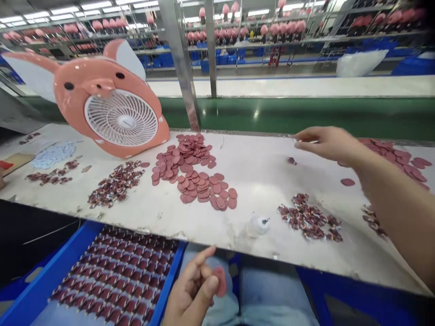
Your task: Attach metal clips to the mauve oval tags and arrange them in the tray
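Blue tray [44, 276] at our left knee keeps finished pieces in rows. Our left hand [193, 290] pinches one red disc [220, 280] over our lap, below the worktop [258, 181]. Our right hand [322, 142] reaches far right, fingers loosely closed, perhaps on something small, beside more discs [401, 156].

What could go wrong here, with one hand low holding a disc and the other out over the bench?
1. The left hand pinches a red disc off the bench, above the lap; a slip likely drops it outside the blue tray.
2. The right hand reaches across; the forearm could sweep the small dark pieces or tip the glue bottle.
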`<state>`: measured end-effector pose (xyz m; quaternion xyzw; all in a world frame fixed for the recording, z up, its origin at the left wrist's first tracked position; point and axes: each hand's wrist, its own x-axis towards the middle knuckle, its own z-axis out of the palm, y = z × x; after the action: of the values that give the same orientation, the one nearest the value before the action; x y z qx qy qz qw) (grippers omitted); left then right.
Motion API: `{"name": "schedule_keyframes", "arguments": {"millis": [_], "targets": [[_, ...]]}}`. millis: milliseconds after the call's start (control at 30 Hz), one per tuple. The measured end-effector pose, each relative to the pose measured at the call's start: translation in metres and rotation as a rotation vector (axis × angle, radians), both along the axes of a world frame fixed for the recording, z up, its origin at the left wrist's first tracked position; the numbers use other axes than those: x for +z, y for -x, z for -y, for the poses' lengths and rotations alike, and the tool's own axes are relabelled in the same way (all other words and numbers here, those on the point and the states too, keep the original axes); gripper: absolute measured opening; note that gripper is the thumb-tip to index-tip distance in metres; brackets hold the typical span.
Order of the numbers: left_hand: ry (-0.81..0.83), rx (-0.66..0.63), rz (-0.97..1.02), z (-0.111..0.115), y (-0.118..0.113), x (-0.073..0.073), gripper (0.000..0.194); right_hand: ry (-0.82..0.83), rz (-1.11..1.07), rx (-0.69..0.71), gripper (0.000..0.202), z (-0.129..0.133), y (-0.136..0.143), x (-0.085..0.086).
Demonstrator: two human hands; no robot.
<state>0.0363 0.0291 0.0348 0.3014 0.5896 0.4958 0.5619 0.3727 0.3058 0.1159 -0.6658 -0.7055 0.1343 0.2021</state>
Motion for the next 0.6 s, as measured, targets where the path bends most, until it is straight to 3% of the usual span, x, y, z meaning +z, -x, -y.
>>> {"name": "schedule_keyframes", "arguments": {"millis": [67, 133, 200, 267, 333, 400, 533, 600], "targets": [[-0.004, -0.037, 0.050, 0.004, -0.004, 0.004, 0.044, -0.103, -0.121, 0.011, 0.032, 0.072, 0.015, 0.006], [-0.012, -0.105, 0.055, 0.008, -0.009, 0.008, 0.037, -0.139, -0.272, 0.099, 0.037, 0.145, 0.040, 0.001], [-0.045, -0.211, 0.037, 0.013, -0.013, 0.011, 0.033, 0.066, -0.632, 0.334, 0.021, 0.207, 0.072, -0.016], [-0.099, -0.341, 0.008, 0.017, -0.015, 0.013, 0.028, 0.357, -0.845, 0.384, 0.026, 0.246, 0.103, -0.040], [-0.165, -0.428, -0.012, 0.019, -0.015, 0.013, 0.022, 0.603, -1.061, 0.331, 0.026, 0.263, 0.126, -0.064], [-0.242, -0.422, -0.027, 0.020, -0.014, 0.009, 0.020, 0.680, -1.187, 0.270, 0.025, 0.266, 0.140, -0.081], [-0.579, -0.228, -0.241, 0.019, -0.013, -0.009, 0.043, 0.581, -1.299, 0.123, 0.037, 0.268, 0.159, -0.092], [-0.745, -0.137, -0.380, 0.020, -0.013, -0.017, 0.044, 0.518, -1.294, 0.090, 0.037, 0.273, 0.167, -0.092]]}}
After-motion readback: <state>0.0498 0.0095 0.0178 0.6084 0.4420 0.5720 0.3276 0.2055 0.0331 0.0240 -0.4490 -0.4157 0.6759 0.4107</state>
